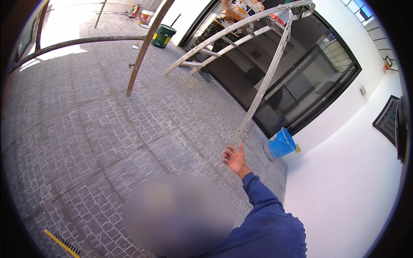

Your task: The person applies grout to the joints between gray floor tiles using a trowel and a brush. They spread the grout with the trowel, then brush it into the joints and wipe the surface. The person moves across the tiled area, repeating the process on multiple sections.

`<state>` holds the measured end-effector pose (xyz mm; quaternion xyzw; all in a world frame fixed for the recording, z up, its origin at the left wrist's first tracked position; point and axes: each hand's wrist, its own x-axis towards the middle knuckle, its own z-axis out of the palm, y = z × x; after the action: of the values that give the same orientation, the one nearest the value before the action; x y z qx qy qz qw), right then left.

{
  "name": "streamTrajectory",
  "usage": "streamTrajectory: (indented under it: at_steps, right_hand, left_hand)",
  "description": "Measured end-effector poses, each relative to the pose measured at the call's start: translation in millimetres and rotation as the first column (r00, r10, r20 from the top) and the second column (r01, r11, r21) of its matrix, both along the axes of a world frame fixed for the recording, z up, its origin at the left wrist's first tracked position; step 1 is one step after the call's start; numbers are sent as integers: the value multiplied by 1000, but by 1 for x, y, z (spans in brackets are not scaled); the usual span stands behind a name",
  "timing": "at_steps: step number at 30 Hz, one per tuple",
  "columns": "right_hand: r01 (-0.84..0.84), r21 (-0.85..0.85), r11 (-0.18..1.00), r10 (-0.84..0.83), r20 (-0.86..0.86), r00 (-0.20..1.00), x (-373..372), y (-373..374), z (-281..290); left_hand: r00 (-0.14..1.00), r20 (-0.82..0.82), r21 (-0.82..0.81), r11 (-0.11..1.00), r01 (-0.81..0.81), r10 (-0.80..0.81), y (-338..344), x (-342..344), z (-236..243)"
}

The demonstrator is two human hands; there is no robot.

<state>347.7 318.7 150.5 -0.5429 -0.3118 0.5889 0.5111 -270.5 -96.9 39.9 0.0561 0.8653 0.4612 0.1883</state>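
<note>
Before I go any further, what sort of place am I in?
Probably a patio or courtyard outside a building, perhaps mid-renovation: cobble-patterned paving runs up to a black-framed sliding glass door, and a paint-spattered-looking stepladder stands in front of it.

Ladder point(267, 77) of dull, stained metal; frame point(140, 64) at left, rough, rusty metal. Paving point(107, 142): matt, rough, stone-like blocks. Near right, a smooth plastic bucket point(282, 145) and matt cloth sleeve point(269, 217). Far right, glossy glass door point(309, 79); wall point(340, 185) smooth and matt.
</note>
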Motion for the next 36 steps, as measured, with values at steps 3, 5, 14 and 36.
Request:
streamTrajectory:
  at_steps: [3,5,14,36]
  right_hand:
    - [-45,-258,965,199,610,767,-4,-35,-42]
    - [-104,-392,914,402,837,372,-39,-87,-102]
    - [-168,-457,873,450,889,-82,-115,-178,-190]
    - [223,-522,823,411,819,402,-47,-125,-227]
  left_hand:
    - [1000,9,68,997,27,-28,25,6,4]
    - [999,0,80,996,39,-39,35,8,7]
    - [984,170,267,959,-94,49,-25,18,23]
    - [942,310,293,929,-224,129,-4,37,35]
